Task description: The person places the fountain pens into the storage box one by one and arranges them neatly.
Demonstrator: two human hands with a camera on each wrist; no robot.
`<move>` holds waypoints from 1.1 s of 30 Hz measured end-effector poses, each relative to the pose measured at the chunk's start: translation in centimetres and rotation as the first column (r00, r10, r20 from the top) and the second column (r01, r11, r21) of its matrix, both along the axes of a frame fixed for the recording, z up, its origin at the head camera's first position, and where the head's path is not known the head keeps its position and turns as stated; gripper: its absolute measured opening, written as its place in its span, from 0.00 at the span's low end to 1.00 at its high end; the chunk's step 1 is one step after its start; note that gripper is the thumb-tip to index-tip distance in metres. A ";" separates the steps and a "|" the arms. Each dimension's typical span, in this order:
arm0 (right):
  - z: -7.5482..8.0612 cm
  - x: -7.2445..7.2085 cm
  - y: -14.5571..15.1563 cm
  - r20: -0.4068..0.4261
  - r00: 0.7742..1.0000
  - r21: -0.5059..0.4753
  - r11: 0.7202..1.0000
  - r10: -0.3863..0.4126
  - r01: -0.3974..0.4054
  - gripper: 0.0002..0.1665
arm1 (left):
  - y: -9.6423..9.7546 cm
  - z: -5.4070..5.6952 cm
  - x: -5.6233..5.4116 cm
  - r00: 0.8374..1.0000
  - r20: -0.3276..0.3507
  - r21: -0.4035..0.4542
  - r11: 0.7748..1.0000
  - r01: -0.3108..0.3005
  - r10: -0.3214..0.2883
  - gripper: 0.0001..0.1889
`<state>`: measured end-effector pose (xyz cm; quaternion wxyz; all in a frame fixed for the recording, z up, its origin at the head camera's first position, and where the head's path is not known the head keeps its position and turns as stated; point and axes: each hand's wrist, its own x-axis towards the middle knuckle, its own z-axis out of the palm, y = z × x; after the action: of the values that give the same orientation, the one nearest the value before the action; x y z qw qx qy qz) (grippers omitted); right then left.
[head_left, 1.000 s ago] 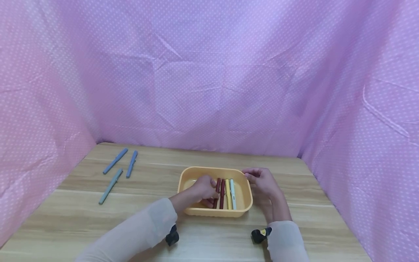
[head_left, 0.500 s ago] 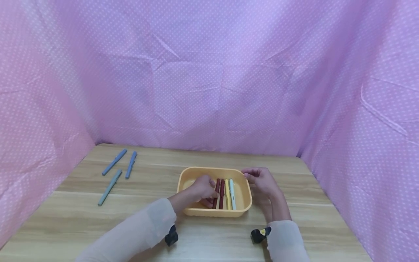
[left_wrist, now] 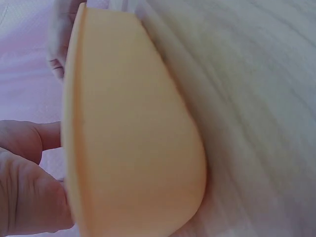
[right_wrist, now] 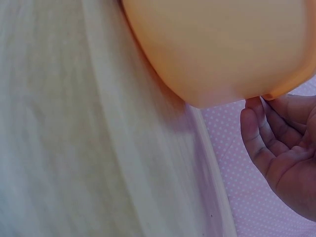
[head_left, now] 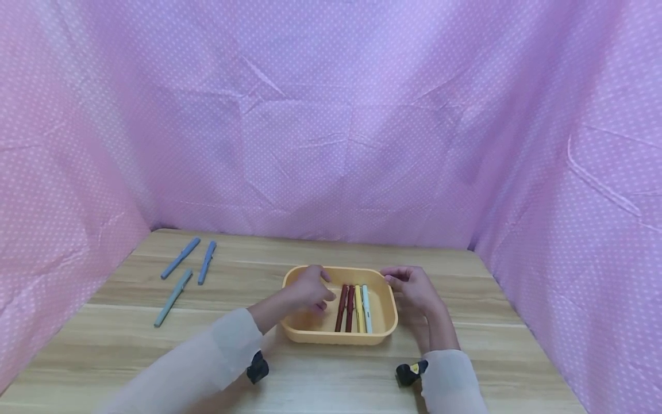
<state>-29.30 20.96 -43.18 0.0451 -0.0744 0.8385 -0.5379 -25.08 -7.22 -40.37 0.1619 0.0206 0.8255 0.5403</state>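
Observation:
A yellow plastic box (head_left: 341, 338) stands on the table. Inside lie two dark red pens (head_left: 341, 309), a yellow pen (head_left: 359, 309) and a pale mint pen (head_left: 366, 308), side by side. My left hand (head_left: 308, 288) hovers over the box's left half, fingers loosely spread and holding nothing, left of the dark red pens. At the far right corner, my right hand (head_left: 415, 287) pinches the box rim between thumb and fingers. In the right wrist view, the fingers (right_wrist: 259, 133) reach up to that rim. The left wrist view has the box wall hiding the pens.
Two blue pens (head_left: 180, 258) and a grey-green pen (head_left: 173, 298) lie apart on the wooden table (head_left: 331, 379), at its left side. A pink dotted cloth (head_left: 320, 144) hangs behind the table and along both sides.
My left hand has let go of the leftmost dark red pen and moved left and up from it. The right hand stays at the box rim.

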 end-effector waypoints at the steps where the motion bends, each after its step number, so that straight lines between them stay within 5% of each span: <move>1: 0.0 0.0 0.0 0.001 1.000 -0.003 1.000 -0.001 0.001 0.13 | -0.2 0.1 0.0 1.000 -0.007 -0.005 1.000 -0.001 0.000 0.26; 12: -0.1 0.3 -0.1 -0.002 1.000 -0.008 1.000 -0.008 0.008 0.13 | -2.8 1.9 -0.5 0.998 -0.023 0.040 0.998 -0.053 0.054 0.25; 33: 0.2 0.2 -0.2 0.005 1.000 -0.013 1.000 -0.010 0.011 0.12 | -9.7 2.2 -1.6 0.994 -0.001 0.037 0.993 -0.110 0.110 0.30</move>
<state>-29.15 20.78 -43.01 0.0438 -0.0690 0.8353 -0.5436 -26.73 -16.90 -38.14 0.1303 -0.0213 0.8154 0.5636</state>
